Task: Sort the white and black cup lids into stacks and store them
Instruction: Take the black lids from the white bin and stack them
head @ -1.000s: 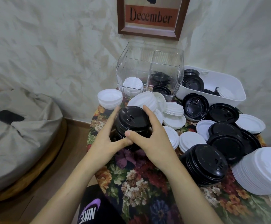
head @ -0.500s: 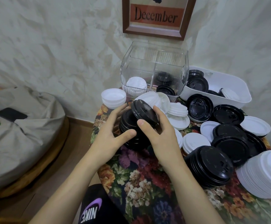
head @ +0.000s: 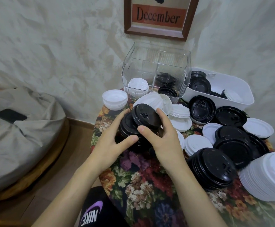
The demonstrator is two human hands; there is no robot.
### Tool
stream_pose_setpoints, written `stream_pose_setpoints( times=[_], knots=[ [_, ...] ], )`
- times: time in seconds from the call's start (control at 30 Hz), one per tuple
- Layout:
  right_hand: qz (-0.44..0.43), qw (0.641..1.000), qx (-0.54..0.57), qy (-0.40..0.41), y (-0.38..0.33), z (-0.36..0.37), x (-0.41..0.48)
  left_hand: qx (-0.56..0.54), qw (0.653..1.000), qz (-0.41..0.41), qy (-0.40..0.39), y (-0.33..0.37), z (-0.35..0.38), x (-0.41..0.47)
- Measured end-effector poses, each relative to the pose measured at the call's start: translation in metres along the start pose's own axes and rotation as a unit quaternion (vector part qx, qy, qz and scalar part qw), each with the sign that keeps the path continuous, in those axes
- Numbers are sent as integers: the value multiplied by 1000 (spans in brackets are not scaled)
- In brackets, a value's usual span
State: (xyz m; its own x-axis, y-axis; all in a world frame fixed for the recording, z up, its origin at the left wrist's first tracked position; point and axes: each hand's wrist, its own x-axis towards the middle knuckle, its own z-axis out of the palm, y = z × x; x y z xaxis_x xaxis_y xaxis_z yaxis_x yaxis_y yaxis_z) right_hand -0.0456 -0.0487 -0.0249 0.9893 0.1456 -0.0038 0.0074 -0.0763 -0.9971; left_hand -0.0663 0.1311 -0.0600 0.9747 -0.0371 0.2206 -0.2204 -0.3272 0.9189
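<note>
Black lid stack (head: 130, 135): stands on the near-left part of the tabletop (head: 141, 177), between both hands.
Top black lid (head: 145, 116): tilted on the stack and pushed off toward 1 o'clock.
Left hand (head: 110, 141): cups the stack's 9 o'clock side, with the fingers stretched along it and the thumb pressed to its near face.
Right hand (head: 164, 136): pinches the top black lid, thumb at its 6 o'clock rim and fingers at its 3 o'clock rim.
At 12 o'clock: a leaning white lid stack (head: 151, 99) just behind. Beyond it is a clear container (head: 156, 63) with white lids in its left compartment and black lids in its right.
At 11 o'clock: an upturned white stack (head: 114, 99) at the tabletop's rim.
At 2 o'clock: a white bin (head: 235, 86) holding mostly black lids.
At 3 o'clock: loose lids (head: 228, 128), black and white mixed and overlapping, crowd that side.
At 4 o'clock: a toppled black stack (head: 213, 167), with a toppled white stack (head: 271, 176) beyond it.
Edges: the tabletop's rim runs just left of the left hand. Below it is wooden floor, and a beanbag (head: 18, 136) lies well apart.
Open room: bare floral cloth at 6 o'clock, between the forearms.
</note>
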Motion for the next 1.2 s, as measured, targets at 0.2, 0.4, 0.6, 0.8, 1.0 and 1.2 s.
stream_pose_setpoints(
  times=[0.2,0.4,0.6,0.8,1.0,1.2],
  knots=[
    [-5,1000,-19,-4,6,1,0,47,999,-11,-15,-6,0,-5],
    [-6,999,-30,-9,-1,-1,-1,27,999,-2,-18,-1,-5,-1],
    [-20,997,-65,-43,-7,-5,-4,-54,998,-17,-5,-2,-5,1],
    [-35,994,-93,-52,-8,0,-5,-51,999,-14,-9,-4,-3,3],
    [-30,993,-107,-46,-8,-1,-4,-78,997,-13,-10,-4,-1,2],
    [-32,991,-119,-42,-5,1,-3,-85,996,10,3,5,-5,0]
  ],
)
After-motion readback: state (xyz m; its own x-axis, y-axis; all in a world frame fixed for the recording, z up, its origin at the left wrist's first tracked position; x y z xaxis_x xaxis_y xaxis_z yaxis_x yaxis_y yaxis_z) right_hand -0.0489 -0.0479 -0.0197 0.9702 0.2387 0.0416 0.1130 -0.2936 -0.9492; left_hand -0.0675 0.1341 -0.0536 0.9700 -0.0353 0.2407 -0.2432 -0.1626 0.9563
